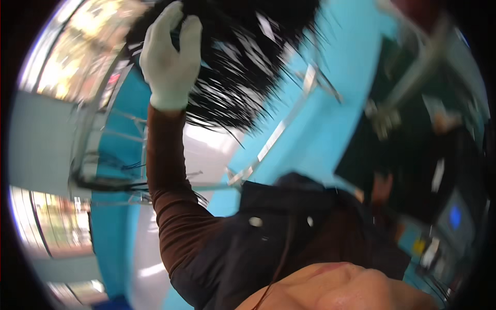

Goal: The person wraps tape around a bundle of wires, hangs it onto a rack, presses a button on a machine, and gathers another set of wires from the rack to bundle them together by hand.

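Gloved grip: left hand point(171, 64), pale, with a gap between thumb and fingers; whether they close on anything cannot be told.
Turquoise surface point(323, 139): runs diagonally behind, blurred.
Dark vest point(219, 258): lower middle, partly cut off by the bottom edge.
Black strands point(232, 85): upper middle, beside and behind the hand, their top cut off; contact unclear.
Brown sleeve point(166, 150): reaches up to the wrist.
Pale bar point(272, 140): slants across the turquoise surface, its upper end smeared.
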`<action>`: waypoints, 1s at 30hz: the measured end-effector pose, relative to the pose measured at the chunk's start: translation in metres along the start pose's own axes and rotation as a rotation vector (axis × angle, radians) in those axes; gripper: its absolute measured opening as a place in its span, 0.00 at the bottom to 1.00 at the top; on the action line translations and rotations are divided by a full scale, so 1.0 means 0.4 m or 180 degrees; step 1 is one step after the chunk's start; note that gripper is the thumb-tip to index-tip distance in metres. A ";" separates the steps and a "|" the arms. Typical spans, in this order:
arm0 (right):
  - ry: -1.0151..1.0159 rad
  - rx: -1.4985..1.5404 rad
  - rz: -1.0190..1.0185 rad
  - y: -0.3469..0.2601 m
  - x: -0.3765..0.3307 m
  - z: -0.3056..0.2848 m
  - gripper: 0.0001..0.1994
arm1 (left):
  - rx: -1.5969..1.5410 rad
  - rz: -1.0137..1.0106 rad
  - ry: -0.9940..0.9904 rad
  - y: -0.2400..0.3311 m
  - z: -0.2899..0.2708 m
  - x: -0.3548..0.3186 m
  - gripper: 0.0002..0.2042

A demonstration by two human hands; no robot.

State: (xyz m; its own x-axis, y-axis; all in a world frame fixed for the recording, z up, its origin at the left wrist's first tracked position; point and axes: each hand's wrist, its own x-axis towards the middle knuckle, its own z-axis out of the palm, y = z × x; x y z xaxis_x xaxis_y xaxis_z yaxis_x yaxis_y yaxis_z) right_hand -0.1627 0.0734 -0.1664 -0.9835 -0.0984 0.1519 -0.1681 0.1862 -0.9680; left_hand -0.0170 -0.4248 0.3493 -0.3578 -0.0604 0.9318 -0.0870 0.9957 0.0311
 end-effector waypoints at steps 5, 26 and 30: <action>-0.0355 0.0248 -0.0177 -0.417 0.052 0.126 0.32 | -0.2316 -0.0685 -0.2392 0.295 0.242 -0.350 0.11; -0.0605 -0.0256 -0.1154 -0.556 -0.068 -0.063 0.42 | -0.5295 -0.3292 -0.4380 0.764 0.398 -0.621 0.07; -0.0467 -0.0353 -0.0963 -0.542 -0.061 -0.071 0.41 | -0.4718 -0.2540 -0.3726 0.793 0.383 -0.637 0.07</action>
State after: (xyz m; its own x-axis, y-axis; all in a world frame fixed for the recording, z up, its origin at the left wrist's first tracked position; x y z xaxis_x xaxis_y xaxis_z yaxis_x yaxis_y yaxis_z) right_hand -0.1040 0.0634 0.0455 -0.8693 -0.3031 0.3905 -0.4646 0.2312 -0.8548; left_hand -0.0959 -0.1044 0.0665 -0.9838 0.1743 -0.0420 -0.0462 -0.0202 0.9987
